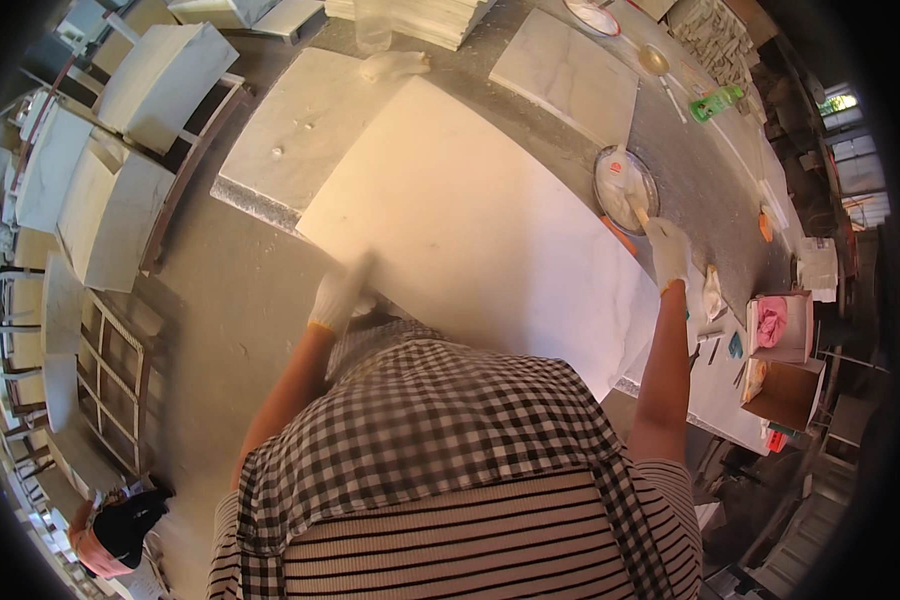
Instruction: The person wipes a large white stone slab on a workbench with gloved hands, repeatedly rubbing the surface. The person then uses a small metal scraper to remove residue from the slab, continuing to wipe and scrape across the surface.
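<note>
In front of me lies a large, pale polished slab point(440, 190), with its near edge close to my checked apron. My left hand point(337, 298), in a white knit glove, is at the slab's near left edge; motion blur hides its fingers. My right hand point(669, 252), gloved alike, is closed around a wooden-handled tool point(642, 214) at the slab's right side. The tool's far end dips into a round basin point(625, 180) holding whitish material. What kind of tool it is, I cannot make out.
Another slab point(290, 140) lies beyond on the left, and a veined one point(570, 75) at the far right. A green bottle point(717, 103) and open cardboard boxes point(785, 395) stand to the right. Stone blocks point(165, 85) rest on racks at left. A person point(115, 535) is at lower left.
</note>
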`<act>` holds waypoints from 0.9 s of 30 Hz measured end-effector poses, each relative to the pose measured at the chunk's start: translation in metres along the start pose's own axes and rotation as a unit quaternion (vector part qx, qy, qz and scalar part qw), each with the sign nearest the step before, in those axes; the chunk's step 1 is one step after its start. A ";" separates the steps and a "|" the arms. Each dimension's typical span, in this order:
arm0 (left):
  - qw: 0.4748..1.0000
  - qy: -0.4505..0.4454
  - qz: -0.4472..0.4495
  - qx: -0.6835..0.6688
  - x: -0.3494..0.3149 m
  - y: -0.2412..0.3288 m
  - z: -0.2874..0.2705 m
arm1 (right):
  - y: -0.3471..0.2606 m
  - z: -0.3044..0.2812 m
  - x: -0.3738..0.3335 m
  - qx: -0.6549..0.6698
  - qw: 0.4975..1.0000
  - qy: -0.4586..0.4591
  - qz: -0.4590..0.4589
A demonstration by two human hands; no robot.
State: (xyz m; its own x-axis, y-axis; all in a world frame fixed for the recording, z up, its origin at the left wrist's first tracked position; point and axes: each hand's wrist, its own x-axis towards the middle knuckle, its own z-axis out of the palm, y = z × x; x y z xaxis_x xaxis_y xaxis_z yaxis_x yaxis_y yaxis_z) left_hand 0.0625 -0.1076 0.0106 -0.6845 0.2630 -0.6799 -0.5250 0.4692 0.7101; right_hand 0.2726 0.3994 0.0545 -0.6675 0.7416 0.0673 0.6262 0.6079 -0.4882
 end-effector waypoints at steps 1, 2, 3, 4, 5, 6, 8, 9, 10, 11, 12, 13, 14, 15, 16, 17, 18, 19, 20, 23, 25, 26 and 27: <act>1.000 -0.002 -0.002 0.005 0.000 0.001 0.000 | 0.002 0.001 -0.001 0.040 0.999 -0.020 0.018; 1.000 -0.004 0.002 -0.005 0.000 0.001 0.000 | 0.003 0.002 -0.001 0.085 0.995 -0.042 0.044; 1.000 -0.004 0.003 -0.008 0.001 0.000 0.000 | 0.005 0.003 -0.001 0.124 0.987 -0.057 0.084; 1.000 -0.006 0.006 -0.010 0.002 -0.001 0.000 | 0.008 0.004 -0.002 0.173 0.976 -0.071 0.109; 1.000 0.013 0.019 -0.005 0.003 -0.003 -0.001 | 0.009 0.006 -0.003 0.215 0.962 -0.077 0.149; 0.999 0.027 0.034 0.002 0.004 -0.005 -0.001 | 0.012 0.006 -0.004 0.252 0.946 -0.072 0.191; 0.999 0.005 0.033 0.027 0.010 -0.006 0.000 | 0.014 0.008 -0.006 0.278 0.936 -0.067 0.204; 1.000 0.013 -0.018 -0.015 0.012 -0.006 0.000 | 0.013 0.009 -0.006 0.278 0.948 -0.061 0.143; 0.999 0.009 0.016 -0.051 0.012 -0.007 0.001 | 0.013 0.008 -0.007 0.291 0.941 -0.064 0.162; 0.996 -0.018 -0.003 -0.092 0.015 -0.005 -0.001 | 0.010 0.008 -0.008 0.292 0.942 -0.055 0.157; 0.993 -0.043 0.007 -0.109 0.014 -0.006 0.000 | 0.007 0.006 -0.008 0.298 0.939 -0.062 0.158; 0.991 -0.057 0.008 -0.119 0.013 -0.005 -0.001 | 0.003 0.005 -0.009 0.294 0.939 -0.056 0.171; 0.990 -0.066 0.019 -0.120 0.013 -0.005 -0.001 | -0.001 0.005 -0.009 0.292 0.938 -0.054 0.181; 0.991 -0.065 0.022 -0.115 0.012 -0.004 -0.001 | -0.005 0.004 -0.010 0.296 0.937 -0.057 0.178; 0.993 -0.050 0.009 -0.105 0.012 -0.004 0.000 | -0.010 0.004 -0.009 0.294 0.937 -0.057 0.181; 0.992 -0.055 0.022 -0.115 0.012 -0.004 0.001 | -0.013 0.003 -0.009 0.295 0.934 -0.066 0.189; 0.992 -0.047 0.020 -0.118 0.011 -0.004 0.001 | -0.016 0.004 -0.009 0.293 0.934 -0.066 0.194; 0.992 -0.038 0.018 -0.122 0.011 -0.005 0.002 | -0.019 0.003 -0.008 0.299 0.932 -0.070 0.192; 0.992 -0.045 0.023 -0.119 0.010 -0.005 0.002 | -0.020 0.004 -0.008 0.296 0.932 -0.068 0.199; 0.990 -0.067 0.031 -0.118 0.011 -0.006 0.000 | -0.021 0.005 -0.006 0.308 0.930 -0.075 0.186; 0.989 -0.077 0.016 -0.124 0.013 -0.006 -0.002 | -0.018 0.006 -0.004 0.307 0.933 -0.075 0.172; 0.988 -0.082 0.027 -0.126 0.014 -0.007 -0.002 | -0.016 0.006 -0.003 0.314 0.929 -0.087 0.172; 0.989 -0.081 0.028 -0.124 0.014 -0.007 -0.003 | -0.013 0.007 -0.002 0.315 0.928 -0.090 0.179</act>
State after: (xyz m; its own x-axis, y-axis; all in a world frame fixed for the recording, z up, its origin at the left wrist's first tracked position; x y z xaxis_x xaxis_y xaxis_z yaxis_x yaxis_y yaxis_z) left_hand 0.0554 -0.1096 -0.0033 -0.6371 0.4238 -0.6439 -0.6099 0.2335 0.7572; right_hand 0.2629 0.3878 0.0549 -0.5538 0.7704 -0.3158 0.4990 0.0035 -0.8666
